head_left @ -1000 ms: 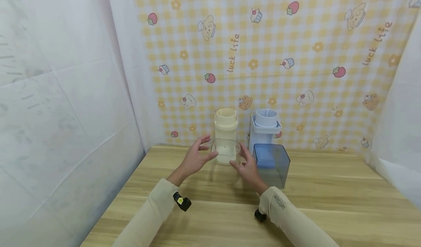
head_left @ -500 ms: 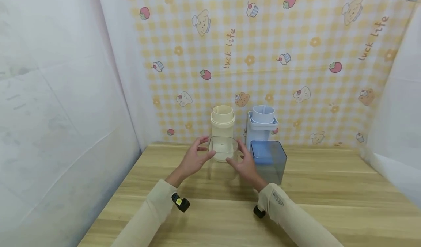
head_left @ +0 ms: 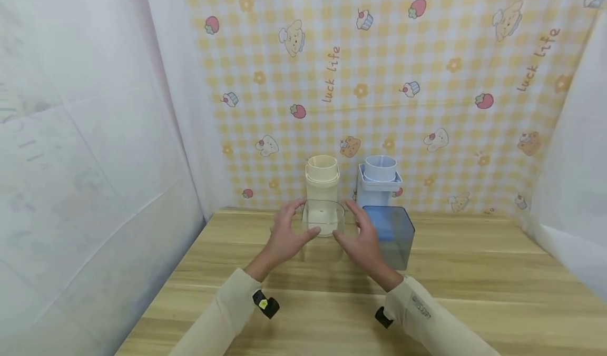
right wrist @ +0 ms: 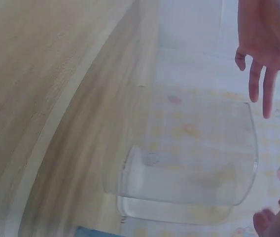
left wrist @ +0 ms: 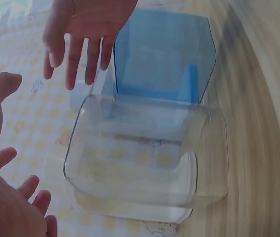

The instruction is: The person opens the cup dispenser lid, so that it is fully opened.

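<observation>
A clear plastic container (head_left: 324, 249) with rounded corners stands on the table in front of the cream stand (head_left: 322, 188), which carries a round cup at its top. My left hand (head_left: 286, 238) is at the container's left, its fingers spread and fairly straight. On the other side my right hand (head_left: 365, 244) is spread likewise. In the left wrist view, both the left hand (left wrist: 7, 168) and the right hand (left wrist: 93, 22) appear apart from the rim of the clear container (left wrist: 145, 192). Neither holds anything.
Just right of my right hand stands a grey tinted box (head_left: 400, 248), in front of a light blue stand (head_left: 374, 197) with a cup on top. A yellow checked cloth (head_left: 441, 171) hangs behind the wooden table (head_left: 464, 287). White sheeting (head_left: 104, 135) closes the left side.
My hands have loosened from the clear container's sides and their fingers have spread. The right hand has shifted slightly right. The container and both stands stay in place; the head view tilts slightly.
</observation>
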